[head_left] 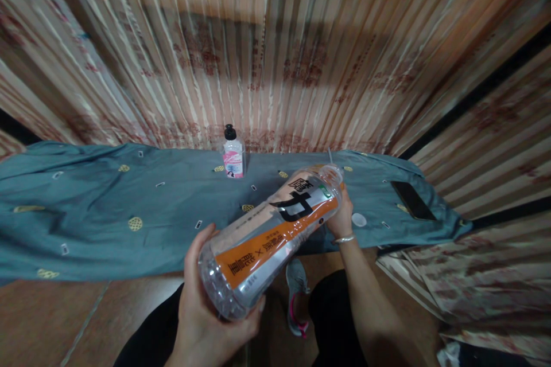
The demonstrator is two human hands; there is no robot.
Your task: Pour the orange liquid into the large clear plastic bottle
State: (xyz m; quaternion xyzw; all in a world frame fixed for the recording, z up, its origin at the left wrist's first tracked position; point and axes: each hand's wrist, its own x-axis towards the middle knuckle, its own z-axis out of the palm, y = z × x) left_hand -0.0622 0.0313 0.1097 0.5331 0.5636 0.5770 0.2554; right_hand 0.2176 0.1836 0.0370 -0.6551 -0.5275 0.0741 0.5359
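A large clear plastic bottle (271,235) with an orange and silver label lies almost level in front of me, neck pointing away. My left hand (202,309) is wrapped round its base. My right hand (342,212), with a bracelet on the wrist, grips the bottle near the neck. A thin rod or straw (330,155) sticks up by the bottle's mouth. A small white cap (359,219) lies on the blue-grey cloth (86,212) just right of my right hand.
A small bottle with a black cap and pink label (233,156) stands at the back of the cloth. A dark phone (413,200) lies at the cloth's right end. Striped curtains hang behind. A grey and pink shoe (297,298) shows on the floor between my legs.
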